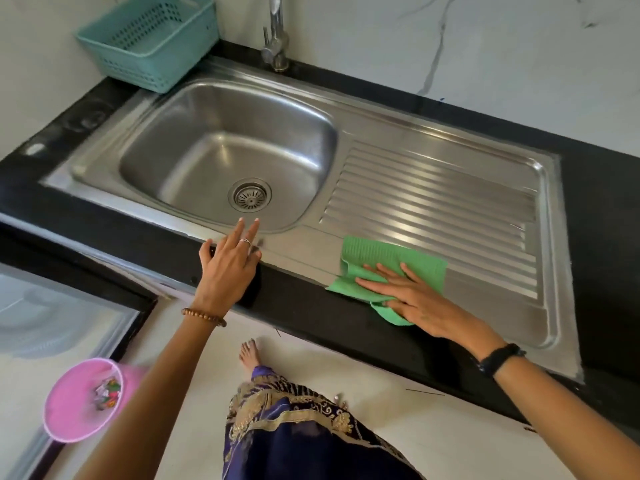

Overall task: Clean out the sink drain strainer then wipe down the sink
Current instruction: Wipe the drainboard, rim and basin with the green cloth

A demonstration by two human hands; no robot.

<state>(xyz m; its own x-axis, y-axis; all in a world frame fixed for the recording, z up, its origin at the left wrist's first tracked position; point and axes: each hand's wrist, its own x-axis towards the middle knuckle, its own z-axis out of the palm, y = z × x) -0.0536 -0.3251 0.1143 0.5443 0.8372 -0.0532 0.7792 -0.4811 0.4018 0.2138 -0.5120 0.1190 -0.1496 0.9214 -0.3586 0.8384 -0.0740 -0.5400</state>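
My right hand [412,296] has its fingers [372,283] spread flat, pressing the green cloth [381,256] on the sink's [381,147] front rim beside the drainboard [433,202]. Left hand [227,268] open, bracing the counter [294,306] edge. Drain strainer [249,195] looks clear. I judge: keep palm pressure even, follow the ridges.

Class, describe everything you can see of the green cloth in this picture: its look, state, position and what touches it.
The green cloth is a thin, finely ribbed, soft-looking sheet, lying mostly flat but rumpled and folded at its near and left edges. It sits on the front rim of the steel sink, at the near-left corner of the ribbed drainboard, overhanging the black counter edge. The right hand presses on it, palm down, fingers spread. Whether it is wet cannot be told.
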